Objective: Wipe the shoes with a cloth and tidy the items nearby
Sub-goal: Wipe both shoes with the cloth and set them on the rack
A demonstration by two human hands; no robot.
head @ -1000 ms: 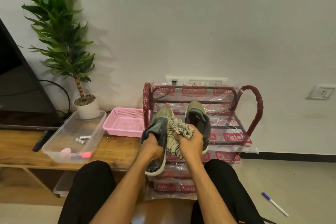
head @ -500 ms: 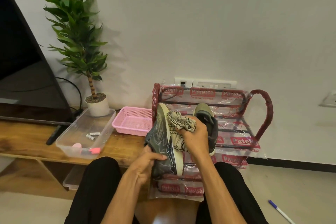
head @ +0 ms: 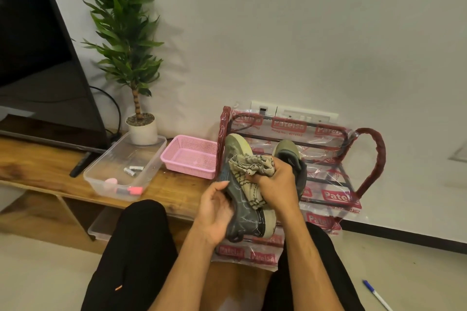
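Left hand (head: 214, 212) grips the tilted grey shoe (head: 242, 199) at its heel end. Right hand (head: 275, 184) clutches the bunched cloth (head: 252, 166), pressed on that shoe.

This is a home living room: a black television (head: 38, 58) on a low wooden bench (head: 38, 166) at the left, a potted plant (head: 121, 33) beside it, and a plastic-wrapped shoe rack (head: 380, 156) holding a shoe (head: 285, 152) against the white wall (head: 303, 33).
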